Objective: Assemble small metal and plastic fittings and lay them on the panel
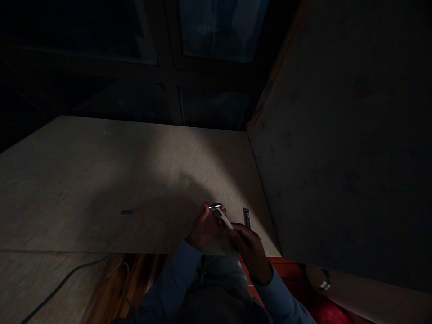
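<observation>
My left hand is closed around a small shiny metal bar, which lies across its fingertips near the front edge of the table. With its fingers pinched, my right hand grips a slim white curved strip. The strip's far end, dark and rounded, meets my left hand just below the bar; whether it touches the metal I cannot tell. Just beyond my right hand lies a dark metal tool with a wider head. Further left rests a small dark bar. The dim light hides finer detail.
The pale table meets a tall dark wall on the right and a dark framed window at the back. A cable runs over the lower left surface. Something red shows at the lower right.
</observation>
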The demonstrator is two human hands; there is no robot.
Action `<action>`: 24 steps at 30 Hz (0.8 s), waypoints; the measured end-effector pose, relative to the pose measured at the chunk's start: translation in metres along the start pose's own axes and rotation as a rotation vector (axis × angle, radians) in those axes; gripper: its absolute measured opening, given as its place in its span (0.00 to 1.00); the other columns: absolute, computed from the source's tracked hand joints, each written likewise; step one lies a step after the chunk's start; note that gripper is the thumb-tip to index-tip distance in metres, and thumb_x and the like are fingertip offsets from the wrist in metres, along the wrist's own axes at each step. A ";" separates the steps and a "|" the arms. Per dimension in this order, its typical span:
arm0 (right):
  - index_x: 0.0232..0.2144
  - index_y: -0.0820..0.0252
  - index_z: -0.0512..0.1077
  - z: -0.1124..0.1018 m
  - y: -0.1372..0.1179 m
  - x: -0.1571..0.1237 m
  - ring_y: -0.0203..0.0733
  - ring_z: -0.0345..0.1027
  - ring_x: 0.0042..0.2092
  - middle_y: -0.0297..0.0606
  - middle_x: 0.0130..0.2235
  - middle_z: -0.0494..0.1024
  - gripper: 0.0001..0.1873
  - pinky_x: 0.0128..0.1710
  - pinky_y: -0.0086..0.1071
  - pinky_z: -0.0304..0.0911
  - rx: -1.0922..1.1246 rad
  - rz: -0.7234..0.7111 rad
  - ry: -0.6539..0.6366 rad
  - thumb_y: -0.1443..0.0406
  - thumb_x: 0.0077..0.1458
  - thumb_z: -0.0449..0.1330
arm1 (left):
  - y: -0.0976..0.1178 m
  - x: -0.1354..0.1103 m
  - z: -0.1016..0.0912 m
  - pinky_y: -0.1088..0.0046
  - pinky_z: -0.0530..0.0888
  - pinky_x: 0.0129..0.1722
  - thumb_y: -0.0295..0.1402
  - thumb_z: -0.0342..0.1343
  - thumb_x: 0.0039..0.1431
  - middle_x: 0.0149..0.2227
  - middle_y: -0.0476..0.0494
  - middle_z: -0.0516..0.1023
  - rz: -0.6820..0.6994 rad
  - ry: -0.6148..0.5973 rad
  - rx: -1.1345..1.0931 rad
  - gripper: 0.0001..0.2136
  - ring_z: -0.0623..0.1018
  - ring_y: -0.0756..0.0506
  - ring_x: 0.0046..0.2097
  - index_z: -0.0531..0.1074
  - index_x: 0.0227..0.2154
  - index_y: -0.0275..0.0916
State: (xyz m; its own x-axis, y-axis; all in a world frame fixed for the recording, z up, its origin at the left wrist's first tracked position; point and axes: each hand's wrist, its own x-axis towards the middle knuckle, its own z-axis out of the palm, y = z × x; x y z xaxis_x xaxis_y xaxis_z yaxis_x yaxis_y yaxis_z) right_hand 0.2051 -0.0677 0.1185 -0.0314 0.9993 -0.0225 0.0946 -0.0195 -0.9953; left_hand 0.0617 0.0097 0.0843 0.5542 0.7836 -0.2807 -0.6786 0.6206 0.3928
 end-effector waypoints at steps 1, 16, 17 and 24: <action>0.39 0.57 0.76 0.003 -0.001 -0.001 0.37 0.64 0.24 0.34 0.23 0.71 0.18 0.22 0.29 0.58 0.001 0.012 0.001 0.50 0.62 0.57 | 0.001 -0.002 0.000 0.74 0.68 0.30 0.55 0.62 0.53 0.29 0.46 0.72 0.002 -0.014 0.004 0.24 0.69 0.52 0.27 0.76 0.34 0.33; 0.27 0.61 0.69 0.041 -0.010 -0.015 0.34 0.59 0.27 0.33 0.24 0.66 0.24 0.26 0.28 0.55 -0.068 -0.008 0.021 0.50 0.67 0.50 | 0.014 -0.022 -0.027 0.74 0.69 0.34 0.54 0.66 0.47 0.32 0.46 0.72 -0.003 -0.206 0.026 0.25 0.72 0.49 0.33 0.76 0.34 0.34; 0.30 0.61 0.71 0.043 -0.011 -0.016 0.34 0.60 0.27 0.33 0.25 0.67 0.22 0.27 0.28 0.56 -0.074 -0.004 0.018 0.51 0.66 0.52 | 0.014 -0.023 -0.028 0.74 0.69 0.34 0.53 0.67 0.47 0.33 0.45 0.72 0.009 -0.205 0.026 0.25 0.72 0.49 0.34 0.76 0.34 0.34; 0.41 0.64 0.73 0.059 -0.007 -0.027 0.32 0.58 0.22 0.30 0.22 0.65 0.22 0.21 0.26 0.54 -0.016 0.089 0.020 0.49 0.64 0.55 | 0.013 -0.032 -0.038 0.74 0.68 0.33 0.54 0.67 0.45 0.32 0.45 0.72 0.017 -0.210 0.033 0.26 0.71 0.49 0.33 0.76 0.34 0.34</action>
State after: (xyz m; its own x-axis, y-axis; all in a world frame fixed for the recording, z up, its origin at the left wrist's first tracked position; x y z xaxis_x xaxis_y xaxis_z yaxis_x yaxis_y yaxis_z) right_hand 0.1469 -0.0967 0.1200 -0.0024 0.9940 -0.1090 0.1117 -0.1081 -0.9878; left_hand 0.0170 -0.0066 0.0653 0.6335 0.7689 -0.0869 -0.6743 0.6036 0.4254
